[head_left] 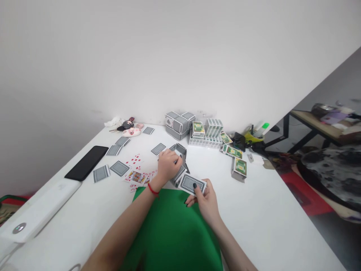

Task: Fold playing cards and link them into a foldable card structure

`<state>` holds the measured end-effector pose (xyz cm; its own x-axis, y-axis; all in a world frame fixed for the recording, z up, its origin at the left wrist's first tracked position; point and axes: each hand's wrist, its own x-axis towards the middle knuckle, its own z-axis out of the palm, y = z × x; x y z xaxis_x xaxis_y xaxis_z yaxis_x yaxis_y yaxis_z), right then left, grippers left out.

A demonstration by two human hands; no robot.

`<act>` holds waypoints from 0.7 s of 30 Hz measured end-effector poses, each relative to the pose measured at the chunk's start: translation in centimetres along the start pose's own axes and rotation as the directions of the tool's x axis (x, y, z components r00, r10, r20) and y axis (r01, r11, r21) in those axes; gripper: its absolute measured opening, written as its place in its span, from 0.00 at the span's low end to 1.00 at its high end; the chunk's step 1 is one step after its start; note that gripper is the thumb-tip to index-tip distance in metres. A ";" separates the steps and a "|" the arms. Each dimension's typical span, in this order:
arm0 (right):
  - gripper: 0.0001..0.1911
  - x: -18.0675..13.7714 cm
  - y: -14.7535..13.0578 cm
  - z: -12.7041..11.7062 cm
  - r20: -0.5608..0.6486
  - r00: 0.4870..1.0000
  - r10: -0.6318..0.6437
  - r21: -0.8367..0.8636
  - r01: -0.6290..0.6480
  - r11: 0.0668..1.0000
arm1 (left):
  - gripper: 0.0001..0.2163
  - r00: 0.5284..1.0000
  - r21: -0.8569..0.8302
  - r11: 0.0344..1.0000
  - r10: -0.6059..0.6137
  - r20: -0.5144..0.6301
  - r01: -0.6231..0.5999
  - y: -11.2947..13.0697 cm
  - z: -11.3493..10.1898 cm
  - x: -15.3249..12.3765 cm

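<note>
In the head view my right hand grips a playing card with a grey patterned back, thumb on top and fingers beneath. Whether more cards lie under it I cannot tell. My left hand is closed, fingers curled, over an open grey-patterned box that looks built of cards. A patterned card surface shows just below its fingers; what they pinch is hidden. Left of this hand, face-up red cards overlap on the white table. Beyond it lies a face-down card.
Grey-patterned card blocks stand by the wall beside wrapped card packs. A green-and-gold card box sits at right. More face-down cards, a black phone and a long white device occupy the left. Green cloth covers the near edge.
</note>
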<state>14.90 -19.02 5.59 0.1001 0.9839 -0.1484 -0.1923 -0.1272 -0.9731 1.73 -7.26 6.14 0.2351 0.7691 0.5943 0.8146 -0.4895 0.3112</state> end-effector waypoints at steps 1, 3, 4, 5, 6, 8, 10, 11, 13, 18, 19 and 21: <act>0.18 0.2 0.1 0.1 -0.010 1.000 -0.006 -0.004 0.006 1.000 | 0.15 1.000 -0.003 1.000 -0.001 0.001 0.001 0.0 0.0 0.0; 0.18 0.6 0.3 0.2 -0.031 0.999 -0.025 -0.021 0.024 0.999 | 0.15 1.000 -0.005 1.000 -0.008 0.001 0.008 0.1 -0.1 0.0; 0.17 0.7 0.4 0.3 -0.039 0.999 -0.035 -0.037 0.034 0.999 | 0.15 1.000 -0.004 1.000 -0.014 0.000 0.014 0.1 -0.1 0.0; 0.17 0.8 0.6 0.4 -0.047 0.998 -0.046 -0.058 0.043 0.997 | 0.15 1.000 -0.001 1.000 -0.020 -0.001 0.020 0.1 0.0 0.0; 0.16 0.8 0.7 0.5 -0.058 0.997 -0.057 -0.083 0.052 0.995 | 0.15 1.000 0.004 1.000 -0.025 -0.003 0.025 0.0 0.0 0.0; 0.15 0.7 0.9 0.9 -0.086 0.993 -0.085 -0.141 0.072 0.987 | 0.15 1.000 0.017 1.000 -0.022 -0.003 0.022 0.0 0.0 0.0; 0.14 0.4 1.1 1.3 -0.117 0.986 -0.116 -0.192 0.092 0.977 | 0.15 1.000 0.027 1.000 -0.012 0.001 0.012 0.0 0.0 0.0; 0.13 0.3 1.2 1.5 -0.135 0.982 -0.129 -0.206 0.099 0.973 | 0.15 1.000 0.029 1.000 -0.009 0.002 0.009 0.0 0.0 -0.1; 0.13 0.1 1.3 2.0 -0.171 0.975 -0.144 -0.213 0.106 0.971 | 0.15 1.000 0.025 1.000 -0.007 -0.002 0.007 0.0 0.1 -0.1; 0.15 -0.3 1.5 2.6 -0.242 0.953 -0.182 -0.232 0.125 0.965 | 0.14 1.000 0.010 1.000 -0.016 -0.011 0.016 -0.1 0.1 -0.2; 0.14 -0.3 1.5 2.7 -0.253 0.948 -0.192 -0.246 0.129 0.961 | 0.14 1.000 0.011 1.000 -0.019 -0.010 0.019 -0.1 0.2 -0.2; 0.14 -0.4 1.7 2.7 -0.269 0.940 -0.212 -0.267 0.139 0.954 | 0.14 1.000 0.014 1.000 -0.024 -0.007 0.025 -0.1 0.2 -0.2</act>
<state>11.92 -19.34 4.52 0.3972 0.9175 0.0193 0.0906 -0.0183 -0.9957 1.70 -7.28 5.88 0.2116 0.7781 0.5915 0.8276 -0.4646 0.3151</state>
